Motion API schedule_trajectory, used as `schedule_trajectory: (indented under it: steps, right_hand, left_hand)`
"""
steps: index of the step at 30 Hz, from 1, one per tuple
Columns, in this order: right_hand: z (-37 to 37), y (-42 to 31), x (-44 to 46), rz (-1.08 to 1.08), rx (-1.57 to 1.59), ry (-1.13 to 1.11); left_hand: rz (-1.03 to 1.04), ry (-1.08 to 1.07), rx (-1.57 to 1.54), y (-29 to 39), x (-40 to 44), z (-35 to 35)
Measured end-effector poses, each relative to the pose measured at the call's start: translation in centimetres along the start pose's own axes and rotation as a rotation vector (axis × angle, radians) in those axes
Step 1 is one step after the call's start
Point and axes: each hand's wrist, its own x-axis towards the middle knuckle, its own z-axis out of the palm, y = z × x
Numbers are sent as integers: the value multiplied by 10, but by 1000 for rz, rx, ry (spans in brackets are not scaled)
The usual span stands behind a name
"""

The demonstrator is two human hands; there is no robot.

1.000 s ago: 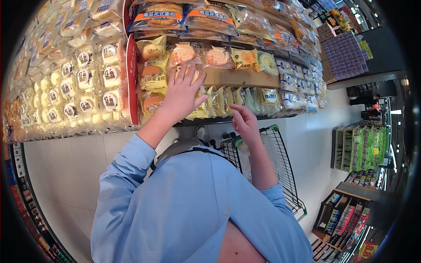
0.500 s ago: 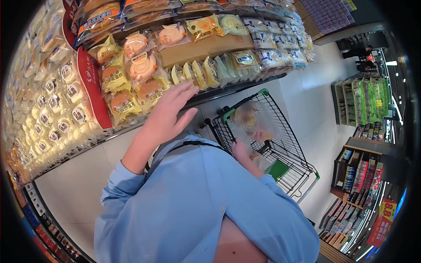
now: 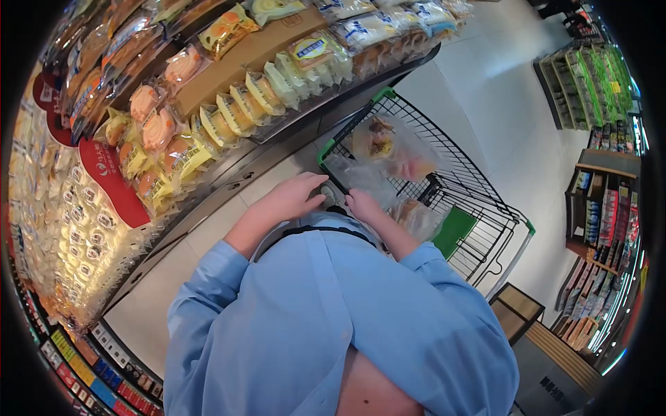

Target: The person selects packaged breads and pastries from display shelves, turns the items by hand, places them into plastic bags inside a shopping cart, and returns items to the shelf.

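Note:
My left hand (image 3: 294, 197) is in front of my waist, its fingers reaching toward the cart's handle side and the thumb apart, with nothing in it. Beside it, my right hand (image 3: 362, 206) is closed at the near side of the wire shopping cart (image 3: 479, 188); whether it grips the handle or plastic is hidden. Clear plastic bags (image 3: 361, 173) with packaged food lie in the cart, close to my right hand. Another clear package (image 3: 415, 216) rests lower in the cart, near a green panel (image 3: 454, 232).
A shelf edge (image 3: 326, 104) runs diagonally at upper left, under rows of wrapped cakes (image 3: 222, 128). A red sign (image 3: 111, 173) stands among them. Pale floor tiles (image 3: 513, 104) lie beyond the cart. A green rack (image 3: 590, 87) and dark shelving (image 3: 603, 208) stand at right.
My left hand has come away from the wrapped cakes and down toward the cart. My right hand has lowered to the cart's near side. The view has turned, bringing more of the cart in.

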Motion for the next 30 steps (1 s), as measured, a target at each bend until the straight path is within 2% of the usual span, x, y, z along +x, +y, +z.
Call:
schedule_trajectory:
  steps: [1, 4, 6, 8, 10, 13, 14, 16, 17, 18, 19, 20, 22, 25, 27, 28, 30]
  right_hand:
    - [-3, -2, -2, 8, 17, 3]
    - [-24, -11, -6, -100, 6, 0]
    - [-45, -11, 1, -147, 69, 121]
    - [-63, 4, 22, -216, 161, 440]
    - [-74, 27, 50, -133, 132, 633]
    - [-86, 52, 93, -123, 205, 766]
    - [-83, 69, 108, -165, 155, 739]
    - [-76, 80, 127, -198, 121, 713]
    - [-73, 81, 134, -82, 74, 615]
    - [-71, 81, 140, 28, 26, 515]
    - [-66, 83, 147, 30, 37, 514]
    - [-60, 85, 154, 44, 33, 438]
    - [-46, 92, 171, 54, 34, 360]
    - [-18, 107, 196, 20, -112, 211]
    - [1, 126, 213, -155, -293, 95]
    - [8, 134, 220, -166, -294, 86]
    - [15, 144, 233, -332, -458, 74]
  left_hand:
    - [-51, -89, 36, -4, 9, 13]
    - [-129, -139, 117, -20, 28, 50]
    - [-139, -159, 194, -35, 36, 74]
    - [-152, -177, 274, -37, 41, 84]
    - [-258, -301, 259, -35, 44, 89]
    - [-311, -392, 256, -40, 38, 99]
    - [-316, -404, 268, -46, 34, 102]
    - [-262, -239, 202, -64, 19, 108]
    - [-267, -251, 210, -74, 12, 109]
    - [-410, -172, 113, -85, 5, 110]
    - [-553, -88, 15, -90, -4, 106]
    - [-557, -91, 23, -94, -14, 102]
    - [-829, -21, -119, -100, -40, 94]
    - [-960, -30, -25, -133, -96, 99]
    - [-1011, -39, 17, -149, -134, 107]
    - [-1043, -38, 24, -151, -149, 110]
    - [-1089, -23, 23, -151, -173, 116]
